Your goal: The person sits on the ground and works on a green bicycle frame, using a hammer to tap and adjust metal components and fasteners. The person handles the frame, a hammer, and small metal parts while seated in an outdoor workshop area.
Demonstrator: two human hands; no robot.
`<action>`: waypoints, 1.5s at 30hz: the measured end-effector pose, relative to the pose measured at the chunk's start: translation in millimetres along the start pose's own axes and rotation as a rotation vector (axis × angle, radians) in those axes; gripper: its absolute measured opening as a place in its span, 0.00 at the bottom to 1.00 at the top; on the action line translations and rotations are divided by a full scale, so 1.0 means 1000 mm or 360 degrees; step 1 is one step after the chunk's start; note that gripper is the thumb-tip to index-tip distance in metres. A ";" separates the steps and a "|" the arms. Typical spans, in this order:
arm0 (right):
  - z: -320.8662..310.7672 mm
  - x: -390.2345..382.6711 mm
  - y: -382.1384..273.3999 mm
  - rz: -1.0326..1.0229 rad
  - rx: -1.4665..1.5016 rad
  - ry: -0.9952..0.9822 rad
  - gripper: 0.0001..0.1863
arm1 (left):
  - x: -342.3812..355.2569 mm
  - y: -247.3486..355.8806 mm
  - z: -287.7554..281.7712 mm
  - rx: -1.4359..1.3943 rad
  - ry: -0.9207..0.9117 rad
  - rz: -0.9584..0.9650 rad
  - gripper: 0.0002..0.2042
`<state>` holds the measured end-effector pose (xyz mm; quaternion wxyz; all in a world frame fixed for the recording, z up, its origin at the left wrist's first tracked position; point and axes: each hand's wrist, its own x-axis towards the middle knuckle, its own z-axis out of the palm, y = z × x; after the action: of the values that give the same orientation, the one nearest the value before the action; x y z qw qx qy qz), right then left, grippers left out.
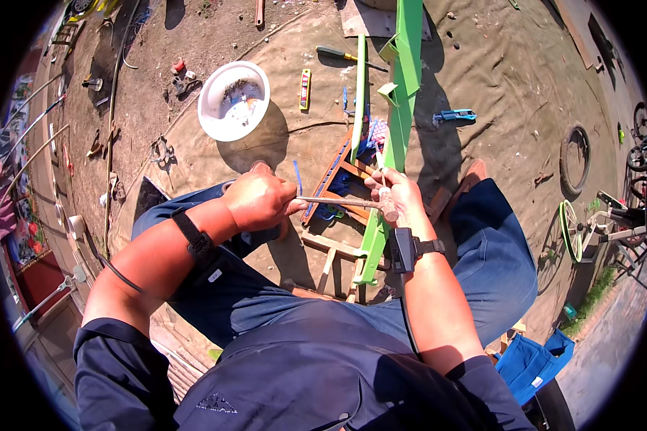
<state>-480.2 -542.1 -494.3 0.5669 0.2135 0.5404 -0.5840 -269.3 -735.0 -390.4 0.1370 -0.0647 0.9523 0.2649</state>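
Note:
My left hand (262, 195) is closed on one end of a slim hammer-like tool (341, 202), held crosswise at knee height, with a thin blue strip (297, 174) beside the fingers. My right hand (402, 195) is closed at the tool's blunt end, around a slim pale piece (380, 164) whose lower part is hidden. The long bright green beam (406, 82) stands behind and under my right hand, with small tabs along its side. Wooden and orange frame pieces (331, 244) lie below the tool.
A white basin (233, 100) with debris, a yellow level (305, 89), a screwdriver (352, 59) and a blue tool (454, 116) lie ahead. A tyre (574, 159) and bicycle parts (604, 226) are at right, a blue bag (525, 359) at lower right, pipes (54, 144) at left.

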 end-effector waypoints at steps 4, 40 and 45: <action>-0.002 -0.001 0.003 0.0020 0.0029 0.0001 0.10 | -0.003 0.008 -0.005 -0.0088 -0.0051 0.0026 0.17; -0.003 -0.005 -0.003 0.0045 0.0088 -0.0112 0.08 | 0.004 0.000 0.000 -0.0006 -0.0082 0.0001 0.16; -0.010 0.005 0.002 0.0039 0.0185 -0.0085 0.07 | 0.002 -0.003 0.002 0.0030 -0.0094 -0.0031 0.17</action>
<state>-483.6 -535.4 -502.9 0.5751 0.2369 0.4876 -0.6127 -269.9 -736.8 -394.5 0.1684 -0.0649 0.9496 0.2562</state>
